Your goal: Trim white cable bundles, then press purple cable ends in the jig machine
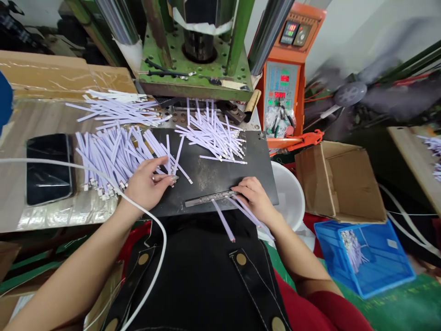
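Observation:
On a dark metal plate [203, 177] lies a narrow slotted metal bar [206, 198]. Several lavender strips [223, 219] run from its slots over the plate's front edge. My right hand [253, 195] has its fingers closed on the bar's right end. To the left, my left hand [149, 181] pinches a lavender strip near its lower end, thumb and forefinger together. Beside that hand is a big pile of lavender strips [115, 154] with white connectors. Another pile [215, 135] rests toward the back of the plate, and a third bundle [120, 108] sits behind on the left.
A green press [196, 87] stands behind the plate, an orange control box [284, 69] to its right. A black phone [50, 168] lies at left under a white cable [161, 257]. At right are a white bucket [291, 193], cardboard box [354, 179], blue crate [386, 257] and spinning fan [349, 94].

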Demonstrator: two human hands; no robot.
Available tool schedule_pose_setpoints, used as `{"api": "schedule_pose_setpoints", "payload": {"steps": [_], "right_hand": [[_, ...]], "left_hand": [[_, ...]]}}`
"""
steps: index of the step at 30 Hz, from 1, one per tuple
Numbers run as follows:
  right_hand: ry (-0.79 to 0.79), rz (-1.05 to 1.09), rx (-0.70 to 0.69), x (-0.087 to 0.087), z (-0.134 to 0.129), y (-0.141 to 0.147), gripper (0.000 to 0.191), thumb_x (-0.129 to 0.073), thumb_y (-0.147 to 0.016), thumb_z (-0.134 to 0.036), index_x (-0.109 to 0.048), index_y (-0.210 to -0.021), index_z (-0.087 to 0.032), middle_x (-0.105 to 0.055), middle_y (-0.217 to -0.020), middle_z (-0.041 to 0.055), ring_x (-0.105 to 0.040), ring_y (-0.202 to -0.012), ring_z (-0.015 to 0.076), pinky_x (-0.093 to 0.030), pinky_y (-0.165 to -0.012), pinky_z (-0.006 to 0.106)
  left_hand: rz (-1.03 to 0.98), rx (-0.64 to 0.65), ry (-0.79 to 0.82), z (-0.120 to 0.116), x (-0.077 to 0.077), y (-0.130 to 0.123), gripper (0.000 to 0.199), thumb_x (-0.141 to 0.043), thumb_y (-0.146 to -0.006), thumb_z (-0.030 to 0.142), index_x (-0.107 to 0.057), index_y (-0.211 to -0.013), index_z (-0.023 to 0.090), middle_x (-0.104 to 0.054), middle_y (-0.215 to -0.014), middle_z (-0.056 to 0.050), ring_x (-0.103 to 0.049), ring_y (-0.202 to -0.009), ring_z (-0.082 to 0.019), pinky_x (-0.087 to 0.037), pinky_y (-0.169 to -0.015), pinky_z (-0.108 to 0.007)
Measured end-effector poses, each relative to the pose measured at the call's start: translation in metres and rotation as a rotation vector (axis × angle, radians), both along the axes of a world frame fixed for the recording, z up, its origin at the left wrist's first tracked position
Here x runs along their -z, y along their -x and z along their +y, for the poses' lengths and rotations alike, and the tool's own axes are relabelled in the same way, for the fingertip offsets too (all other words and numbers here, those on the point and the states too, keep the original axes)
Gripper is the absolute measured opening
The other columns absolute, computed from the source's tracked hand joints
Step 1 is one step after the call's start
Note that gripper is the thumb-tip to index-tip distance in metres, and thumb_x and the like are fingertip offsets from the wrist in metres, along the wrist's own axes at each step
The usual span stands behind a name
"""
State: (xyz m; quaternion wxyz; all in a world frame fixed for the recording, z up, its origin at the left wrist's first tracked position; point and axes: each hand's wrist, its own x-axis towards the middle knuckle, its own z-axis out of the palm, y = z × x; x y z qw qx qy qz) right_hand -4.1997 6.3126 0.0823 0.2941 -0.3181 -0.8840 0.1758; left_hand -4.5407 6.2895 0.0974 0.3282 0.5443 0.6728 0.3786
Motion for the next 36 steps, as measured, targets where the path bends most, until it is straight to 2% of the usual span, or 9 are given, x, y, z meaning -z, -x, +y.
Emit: {"api": "schedule_pose_setpoints", "payload": {"steps": [4,9,12,16,20,25,28,32,36], "right_hand": [[0.015,0.028,-0.022,0.005,0.000,0.020,0.016,-0.055,-0.099,-0.022,-0.068,-0.107,-0.018,-0.065,-0.093,0.0098,-0.057,-0.094,0.0228,-0.049,-0.085,0.041],[0.008,0.042,0.007,0.004,-0.001,0.025,0.014,-0.057,-0.098,-0.022,-0.068,-0.105,-0.017,-0.064,-0.092,0.0097,-0.057,-0.093,0.0228,-0.048,-0.083,0.040],[0.013,0.031,0.018,0.004,-0.004,0.024,0.013,-0.058,-0.097,-0.021,-0.067,-0.106,-0.016,-0.064,-0.093,0.0102,-0.057,-0.094,0.0230,-0.048,-0.082,0.039],[0.019,0.030,0.036,0.005,-0.005,0.025,0.014,-0.058,-0.098,-0.023,-0.068,-0.107,-0.019,-0.064,-0.095,0.0095,-0.057,-0.095,0.0230,-0.049,-0.082,0.039],[0.019,0.042,0.034,0.006,-0.004,0.025,0.014,-0.059,-0.097,-0.021,-0.068,-0.107,-0.018,-0.063,-0.095,0.0099,-0.056,-0.095,0.0235,-0.048,-0.082,0.039],[0.004,0.041,0.026,0.005,-0.003,0.025,0.013,-0.060,-0.096,-0.021,-0.067,-0.107,-0.017,-0.063,-0.095,0.0102,-0.056,-0.095,0.0234,-0.049,-0.082,0.039],[0.000,0.035,0.026,0.005,-0.004,0.025,0.014,-0.059,-0.097,-0.022,-0.067,-0.107,-0.017,-0.064,-0.095,0.0103,-0.056,-0.095,0.0232,-0.049,-0.081,0.039],[0.000,0.030,0.030,0.006,-0.004,0.025,0.014,-0.058,-0.098,-0.022,-0.067,-0.108,-0.017,-0.064,-0.095,0.0104,-0.056,-0.095,0.0234,-0.049,-0.082,0.039],[0.001,0.041,0.026,0.007,-0.004,0.025,0.014,-0.059,-0.097,-0.023,-0.067,-0.108,-0.018,-0.063,-0.095,0.0104,-0.057,-0.095,0.0236,-0.049,-0.082,0.039]], "left_hand": [[-0.122,-0.104,0.058,-0.003,-0.005,0.008,0.065,-0.080,-0.067,0.045,-0.067,-0.124,0.015,-0.054,-0.140,-0.017,-0.074,-0.073,-0.019,-0.064,-0.085,-0.038],[-0.275,-0.165,0.157,-0.008,-0.007,0.010,0.051,-0.085,-0.061,0.050,-0.071,-0.096,0.015,-0.074,-0.084,-0.009,-0.073,-0.078,-0.024,-0.064,-0.081,-0.039],[-0.277,-0.162,0.123,-0.009,-0.002,0.008,0.052,-0.083,-0.061,0.050,-0.071,-0.098,0.015,-0.072,-0.089,-0.009,-0.073,-0.077,-0.022,-0.063,-0.082,-0.038],[-0.119,-0.064,0.095,-0.009,0.004,0.006,0.051,-0.071,-0.071,0.046,-0.072,-0.112,0.016,-0.067,-0.114,-0.011,-0.071,-0.080,-0.020,-0.061,-0.088,-0.039],[0.119,0.029,0.098,-0.008,0.000,0.010,0.040,-0.058,-0.080,0.038,-0.073,-0.111,0.018,-0.070,-0.090,-0.008,-0.068,-0.081,-0.024,-0.059,-0.085,-0.042],[0.425,0.088,-0.149,-0.009,-0.017,0.011,0.037,-0.048,-0.087,0.028,-0.074,-0.113,0.020,-0.063,-0.089,-0.009,-0.063,-0.091,-0.027,-0.054,-0.088,-0.042],[0.225,0.130,-0.160,-0.016,-0.023,0.003,0.031,-0.050,-0.092,0.029,-0.072,-0.112,0.023,-0.060,-0.087,-0.007,-0.061,-0.084,-0.023,-0.053,-0.084,-0.039],[-0.268,0.211,-0.064,-0.028,-0.016,-0.014,0.022,-0.059,-0.095,0.039,-0.070,-0.106,0.024,-0.062,-0.081,-0.004,-0.060,-0.072,-0.018,-0.052,-0.074,-0.033],[-0.768,0.090,0.029,-0.034,-0.010,-0.031,0.022,-0.078,-0.085,0.042,-0.070,-0.094,0.024,-0.065,-0.075,-0.002,-0.063,-0.071,-0.016,-0.053,-0.068,-0.028]]}}
